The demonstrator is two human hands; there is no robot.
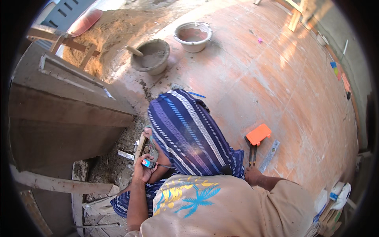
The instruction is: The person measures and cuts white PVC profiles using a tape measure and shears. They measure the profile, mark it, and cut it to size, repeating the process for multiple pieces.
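A small blue and black tape measure [148, 163] is gripped in my left hand [143, 170], fingers curled round it. Just beyond that hand stands a narrow wooden strip [140, 146], touching or very close to it. My right hand [253, 175] is low over the tiled floor by the tips of a two-legged black tool [253, 152]. Its fingers are partly hidden, and I cannot tell if they grip the tool. The tool's far end meets an orange plastic box [259, 134]. Beside it lies a spirit level [271, 156]. Striped blue cloth [185, 134] covers my bent knee.
Two mortar basins stand ahead: a grey one [152, 59] with a wooden handle in it, and a pale one [193, 37]. A grey boxy structure [67, 114] rises at left. A blue pen [197, 94] lies on the floor. Rubble [110, 170] covers the ground near my left hand.
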